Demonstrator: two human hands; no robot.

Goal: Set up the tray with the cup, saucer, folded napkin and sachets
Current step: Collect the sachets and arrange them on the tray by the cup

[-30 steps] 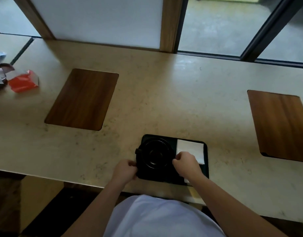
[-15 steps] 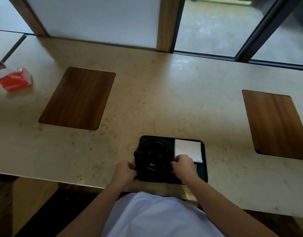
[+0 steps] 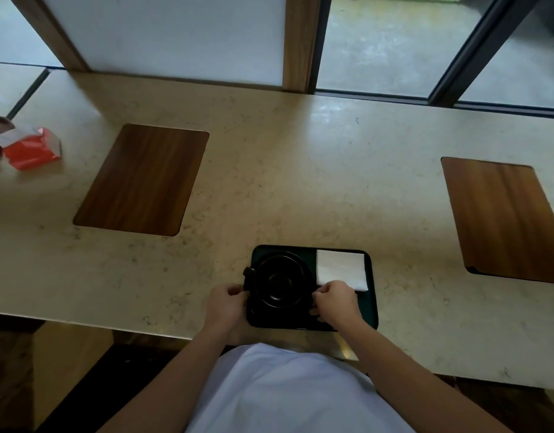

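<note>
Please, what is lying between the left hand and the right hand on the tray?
In the head view, the black cup on its saucer sits between the left hand and right hand, on the tray.

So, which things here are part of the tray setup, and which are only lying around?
Part of the job:
tray
cup on saucer
folded napkin
left hand
right hand

Lying around:
red packet
two wooden boards

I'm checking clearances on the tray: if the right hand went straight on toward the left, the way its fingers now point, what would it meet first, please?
Most likely the saucer under the black cup: the right hand has its fingertips at the saucer's right edge. Whether they already touch it is unclear.
</note>
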